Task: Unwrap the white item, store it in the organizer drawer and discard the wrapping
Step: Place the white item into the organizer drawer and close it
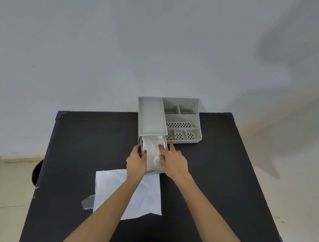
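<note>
A grey organizer point(182, 119) stands at the far edge of the black table. Its drawer point(154, 173) is pulled out toward me. The white item point(152, 151) lies inside the drawer. My left hand point(136, 160) rests on the drawer's left wall, thumb at the item's edge. My right hand point(172, 157) presses its fingers down on the right side of the item, index finger pointing along the organizer's front. The white wrapping point(147, 194) lies flat on the table under my left forearm, with a clear plastic strip point(88, 203) at its left edge.
The black table point(216, 177) has raised blue corners at the back. The organizer's open compartments point(180, 125) on the right have perforated floors. A dark round object point(36, 172) sits on the floor left of the table. A plain wall is behind.
</note>
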